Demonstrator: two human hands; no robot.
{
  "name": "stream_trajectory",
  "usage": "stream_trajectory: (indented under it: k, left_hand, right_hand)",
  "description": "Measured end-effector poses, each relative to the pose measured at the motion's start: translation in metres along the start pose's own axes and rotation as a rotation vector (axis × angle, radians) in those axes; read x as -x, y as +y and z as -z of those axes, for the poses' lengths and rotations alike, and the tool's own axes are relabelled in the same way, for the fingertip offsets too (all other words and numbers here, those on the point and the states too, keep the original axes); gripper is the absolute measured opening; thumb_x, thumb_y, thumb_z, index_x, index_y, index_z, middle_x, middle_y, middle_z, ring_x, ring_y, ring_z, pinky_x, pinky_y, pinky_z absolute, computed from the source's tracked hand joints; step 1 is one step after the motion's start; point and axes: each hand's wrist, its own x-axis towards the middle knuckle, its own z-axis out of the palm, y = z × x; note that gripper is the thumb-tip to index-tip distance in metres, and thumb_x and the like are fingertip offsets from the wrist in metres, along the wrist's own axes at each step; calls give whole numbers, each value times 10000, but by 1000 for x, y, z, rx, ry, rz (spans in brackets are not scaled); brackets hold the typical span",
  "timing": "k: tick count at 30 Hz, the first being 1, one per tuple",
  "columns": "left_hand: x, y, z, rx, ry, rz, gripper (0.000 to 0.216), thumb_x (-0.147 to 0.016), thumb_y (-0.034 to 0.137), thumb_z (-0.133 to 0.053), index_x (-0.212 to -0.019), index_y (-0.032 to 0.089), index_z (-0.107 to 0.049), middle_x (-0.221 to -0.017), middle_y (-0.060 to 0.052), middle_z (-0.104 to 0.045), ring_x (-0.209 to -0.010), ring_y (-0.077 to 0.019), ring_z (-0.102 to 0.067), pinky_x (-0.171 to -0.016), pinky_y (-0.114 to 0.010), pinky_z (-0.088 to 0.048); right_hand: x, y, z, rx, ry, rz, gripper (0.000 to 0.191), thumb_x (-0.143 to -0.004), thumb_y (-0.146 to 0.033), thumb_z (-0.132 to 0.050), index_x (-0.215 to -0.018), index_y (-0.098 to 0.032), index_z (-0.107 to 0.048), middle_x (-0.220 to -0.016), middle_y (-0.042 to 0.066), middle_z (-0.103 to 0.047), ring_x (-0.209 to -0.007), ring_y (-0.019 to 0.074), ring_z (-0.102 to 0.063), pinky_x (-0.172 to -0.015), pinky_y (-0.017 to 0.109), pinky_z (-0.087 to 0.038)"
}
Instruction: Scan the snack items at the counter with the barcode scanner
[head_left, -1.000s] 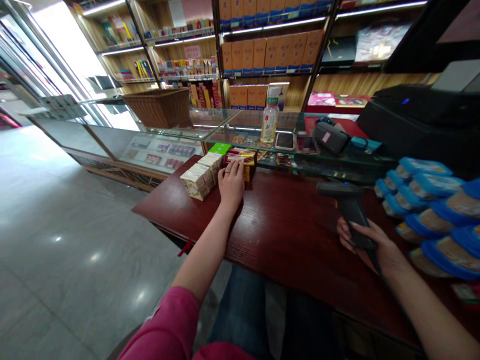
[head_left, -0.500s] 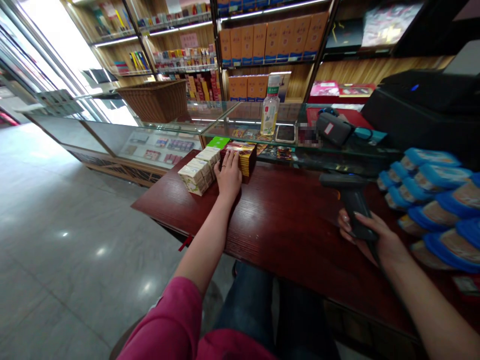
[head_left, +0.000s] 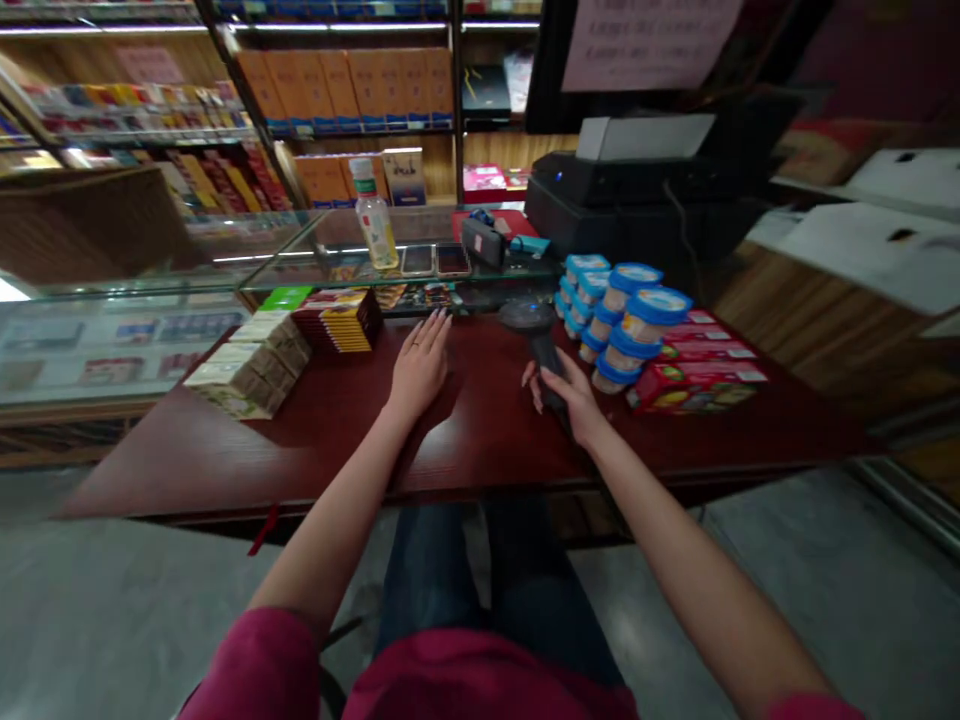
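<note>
My left hand (head_left: 421, 368) is over the middle of the dark red wooden table (head_left: 480, 440), fingers stretched out and nothing held. To its left stand a stack of dark red and yellow boxes (head_left: 337, 320) and rows of whitish small packs (head_left: 251, 365), with a bright green pack (head_left: 287, 298) behind them. My right hand (head_left: 574, 400) grips a black handheld barcode scanner (head_left: 541, 345) by its handle, its head raised toward the glass case. Close by on the right are stacked tubs with blue lids (head_left: 630, 325) and several red boxes (head_left: 694, 375).
A bottle (head_left: 375, 220), two phones (head_left: 435, 261) and a dark case (head_left: 482, 242) rest on the glass display case (head_left: 315, 245). Beyond the tubs is a black machine (head_left: 607, 215) below a monitor with a paper sheet (head_left: 649, 40). A wicker basket (head_left: 90, 225) is at far left.
My left hand has come off the dark red and yellow boxes and moved right. The view has swung right, bringing the red boxes and monitor into sight. My right hand still holds the scanner.
</note>
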Motion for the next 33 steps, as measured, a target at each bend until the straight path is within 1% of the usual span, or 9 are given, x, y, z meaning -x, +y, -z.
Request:
stream_trajectory:
  k: [5,8,10,13,16,21,25,29,33]
  left_hand:
    - [-45,85,-44,261,8,-190,623,-1033,224,-484,-1643,170,-370,-1714,-144,-397,-1622,-241,-334,-1342,-487,-277]
    - [-77,140,-56,431,16,-267,675,-1015,227,-536,-1659,211,-333,-1721,-135,-389,-1627,-249,-323,-1344,-513,-261]
    - [-95,174,-57,531,23,-281,736,-992,186,-553,-1677,247,-292,-1733,-111,-372,-1634,-245,-306,-1351,-511,-240]
    - [-112,216,-56,653,71,-204,779,-969,165,-587,-1678,289,-290,-1745,-82,-346,-1648,-263,-266,-1357,-525,-208]
    - [-116,241,-61,752,141,-26,731,-957,231,-673,-1626,288,-385,-1731,-112,-352,-1644,-327,-261,-1340,-562,-234]
    - [-111,255,-85,915,154,258,790,-885,305,-819,-1557,222,-412,-1654,-192,-425,-1587,-386,-350,-1310,-541,-300]
    - [-113,253,-100,1017,122,305,764,-865,294,-845,-1522,212,-463,-1540,-185,-563,-1488,-368,-500,-1259,-534,-379]
    - [-115,238,-93,1159,163,329,667,-851,285,-854,-1444,203,-561,-1455,-147,-646,-1401,-320,-589,-1218,-471,-434]
    - [-108,201,-72,1347,134,333,394,-884,351,-820,-1226,197,-701,-1246,-83,-760,-1267,-283,-670,-1129,-394,-511]
  right_hand:
    - [51,-28,16,60,121,119,455,-882,-469,-790,-1258,-291,-607,-965,24,-694,-581,127,-531,-471,270,-475]
    - [80,-44,29,72,228,178,463,-883,-457,-789,-1278,-297,-609,-981,30,-696,-595,129,-536,-473,267,-476]
    - [97,-52,37,80,305,202,401,-897,-451,-772,-1240,-300,-630,-981,32,-695,-600,130,-537,-473,267,-477]
    - [116,-58,48,68,402,220,342,-890,-447,-774,-1176,-307,-651,-973,26,-688,-590,128,-532,-458,266,-470]
    - [124,-60,58,38,467,230,338,-869,-436,-797,-1144,-309,-647,-977,21,-686,-592,123,-541,-455,259,-470]
    - [123,-65,70,40,527,247,334,-854,-455,-803,-1102,-298,-644,-959,15,-674,-582,120,-527,-445,260,-455]
    - [120,-70,72,41,550,266,306,-860,-471,-791,-1060,-296,-641,-954,13,-659,-580,116,-511,-443,258,-437]
    - [118,-72,70,44,539,271,287,-873,-467,-772,-1062,-297,-639,-953,20,-650,-575,115,-500,-444,258,-417]
    - [110,-69,62,53,464,243,301,-876,-484,-759,-1077,-297,-635,-959,26,-648,-575,125,-505,-437,266,-418]
